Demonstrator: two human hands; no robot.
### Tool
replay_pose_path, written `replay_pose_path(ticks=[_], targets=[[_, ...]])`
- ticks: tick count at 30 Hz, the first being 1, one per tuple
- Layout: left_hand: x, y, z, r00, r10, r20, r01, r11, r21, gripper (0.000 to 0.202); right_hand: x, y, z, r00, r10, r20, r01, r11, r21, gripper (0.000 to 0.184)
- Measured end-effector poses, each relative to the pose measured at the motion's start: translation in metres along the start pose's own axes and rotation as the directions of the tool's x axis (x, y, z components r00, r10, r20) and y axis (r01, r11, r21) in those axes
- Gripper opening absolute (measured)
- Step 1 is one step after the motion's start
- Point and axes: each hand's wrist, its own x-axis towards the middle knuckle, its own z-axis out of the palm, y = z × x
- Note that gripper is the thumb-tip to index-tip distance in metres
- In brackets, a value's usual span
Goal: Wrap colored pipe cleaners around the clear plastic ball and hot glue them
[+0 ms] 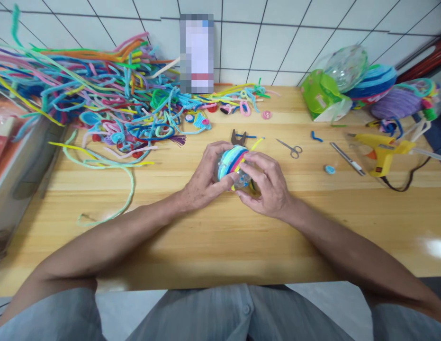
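Observation:
Between my two hands is a clear plastic ball (231,161), partly wrapped in light blue, green, dark blue, pink and yellow pipe cleaners. My left hand (208,177) grips its left side, thumb across the front. My right hand (266,182) holds the right side, with fingertips against the pink and yellow strands. A yellow pipe cleaner end (256,144) sticks up beyond the right fingers. The ball's underside is hidden by my hands. Just behind it lie dark-handled pliers (238,137), partly covered.
Tangled pipe cleaners (110,94) heap at the back left. Small scissors (291,148), a utility knife (348,159), a blue cap (329,169) and a yellow glue gun (382,149) lie rightward. A green box (321,97) and wrapped balls (373,85) stand behind; a phone (199,57) leans on the tiles.

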Motion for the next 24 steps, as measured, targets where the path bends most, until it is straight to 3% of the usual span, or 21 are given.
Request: replay_pose_path(ticks=[24], targets=[[-0.0006,-0.0023,0.0012,1.0,0.029,0.003,-0.028,1.0,-0.013,0.05,-0.0004,0.0003,0.0019,1.0,0.023,-0.016,-0.023,1.0,0.015,0.077]])
